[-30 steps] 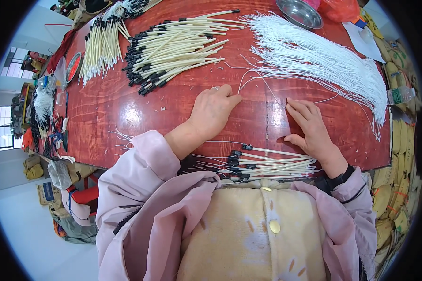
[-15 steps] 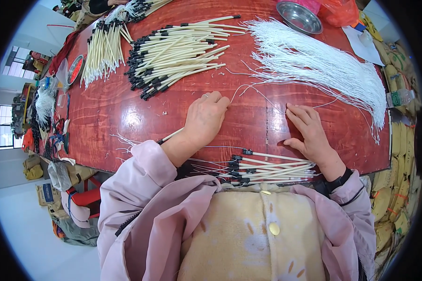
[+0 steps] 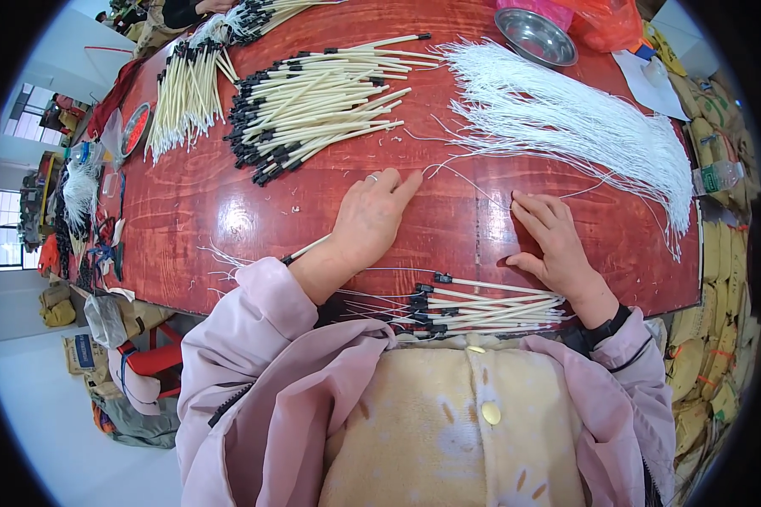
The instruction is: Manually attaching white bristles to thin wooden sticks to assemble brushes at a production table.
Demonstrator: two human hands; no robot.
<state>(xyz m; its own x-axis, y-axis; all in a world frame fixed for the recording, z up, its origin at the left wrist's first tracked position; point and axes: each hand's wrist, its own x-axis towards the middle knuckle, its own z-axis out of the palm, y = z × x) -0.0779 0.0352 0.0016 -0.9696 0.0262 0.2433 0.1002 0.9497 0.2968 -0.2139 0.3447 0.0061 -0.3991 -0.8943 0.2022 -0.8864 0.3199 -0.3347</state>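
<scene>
- Two bare hands of mine are over the red worktop (image 3: 186, 228), well apart, with a stretch of its surface showing between them.
- My left hand (image 3: 374, 211) is palm down, forefinger stretched out, its tip just beside the curled end of a loose white string (image 3: 479, 188); the thumb is hidden, so I cannot tell whether it grips anything.
- My right hand (image 3: 558, 241) is spread wide, thumb well away from the fingers; the string runs to its fingertips, and I cannot tell whether they press it.
- Along the near edge, between my forearms, lie black-ended sticks (image 3: 490, 306), their right tips near my right wrist.
- Ahead of my left hand, beyond more red surface, rests a larger pile of sticks (image 3: 321, 101).
- Ahead of my right hand, the string bundle (image 3: 566, 110) fans out, its lower ends close to the right edge.
- Past that edge are stacked sacks (image 3: 714, 279).
</scene>
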